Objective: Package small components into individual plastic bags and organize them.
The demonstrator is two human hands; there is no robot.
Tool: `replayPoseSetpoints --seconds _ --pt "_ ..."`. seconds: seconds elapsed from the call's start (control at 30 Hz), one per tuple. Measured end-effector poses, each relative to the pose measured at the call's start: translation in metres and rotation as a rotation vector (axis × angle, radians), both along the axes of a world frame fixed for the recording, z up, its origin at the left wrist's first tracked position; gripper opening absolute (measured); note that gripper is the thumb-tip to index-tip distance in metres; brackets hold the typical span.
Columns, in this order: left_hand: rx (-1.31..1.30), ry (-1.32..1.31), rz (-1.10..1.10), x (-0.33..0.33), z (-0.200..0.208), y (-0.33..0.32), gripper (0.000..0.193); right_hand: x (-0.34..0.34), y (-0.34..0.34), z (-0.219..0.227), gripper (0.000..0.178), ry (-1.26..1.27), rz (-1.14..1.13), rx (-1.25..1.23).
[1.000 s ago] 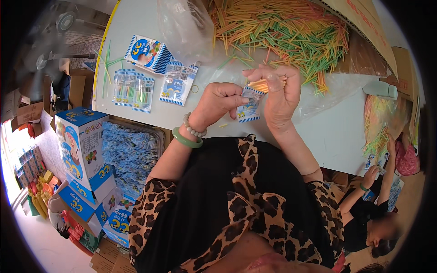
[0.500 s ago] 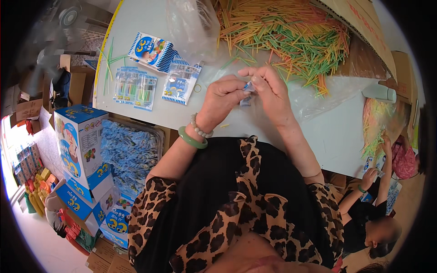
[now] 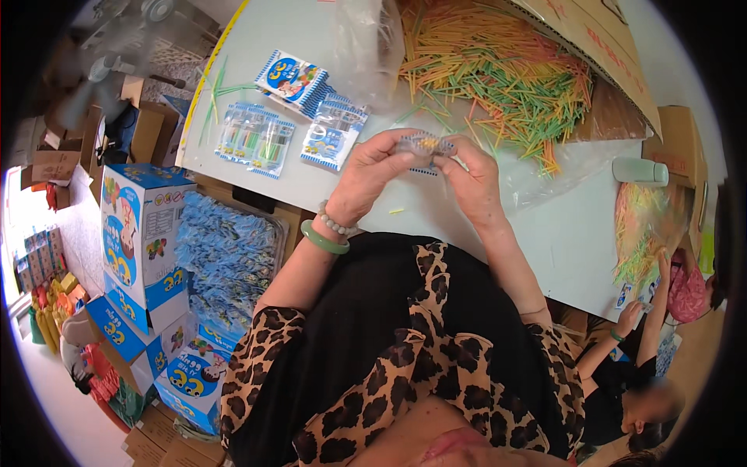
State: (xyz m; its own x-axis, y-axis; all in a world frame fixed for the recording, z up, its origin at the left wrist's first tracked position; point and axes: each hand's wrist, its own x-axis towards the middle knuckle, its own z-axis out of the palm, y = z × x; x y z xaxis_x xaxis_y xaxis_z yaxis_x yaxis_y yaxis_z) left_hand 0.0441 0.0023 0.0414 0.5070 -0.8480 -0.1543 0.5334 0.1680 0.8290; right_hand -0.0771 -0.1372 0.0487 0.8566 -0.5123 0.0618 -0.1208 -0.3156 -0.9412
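Observation:
Over the white table (image 3: pixel 436 210), a small clear packet with blue striped edges (image 3: pixel 425 145) is stretched between my two hands. My left hand (image 3: pixel 372 173) pinches its left side between thumb and fingers, while my right hand (image 3: pixel 471 179) grips its right side. Something yellowish shows in the packet, too small to name. Left of my hands lie a stack of blue-and-white packets (image 3: pixel 291 79), a single packet (image 3: pixel 334 132) overlapping its lower edge, and several clear packets holding coloured sticks (image 3: pixel 254 140). A loose heap of thin green, yellow and orange sticks (image 3: pixel 498 86) spreads beyond my hands.
A cardboard box (image 3: pixel 603 47) lies tipped behind the heap, with clear plastic (image 3: pixel 537 179) under it. Left of the table stand a tub of blue packets (image 3: pixel 226 249) and printed cartons (image 3: pixel 144 241). A pale green bottle (image 3: pixel 640 172) and another person's hand (image 3: pixel 629 317) are at right.
The packet was bunched small between my fingertips and is now spread wider between my hands. The table scene has shifted slightly in view.

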Motion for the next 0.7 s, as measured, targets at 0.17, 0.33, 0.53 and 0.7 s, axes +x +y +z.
replayPoseSetpoints --seconds 0.17,0.33,0.53,0.7 --pt "0.088 -0.108 -0.030 0.004 0.000 0.014 0.025 0.005 0.011 0.000 0.019 0.091 -0.001 0.220" --pt "0.145 -0.352 0.118 0.006 -0.002 0.034 0.017 0.013 0.027 -0.012 0.015 0.098 0.108 0.295" --pt "0.473 -0.430 0.428 0.035 -0.014 0.084 0.008 0.024 0.042 -0.012 0.010 0.085 0.307 0.266" --pt "0.976 -1.640 0.574 0.097 -0.047 0.095 0.014 0.014 0.027 -0.024 0.010 0.266 0.211 0.378"
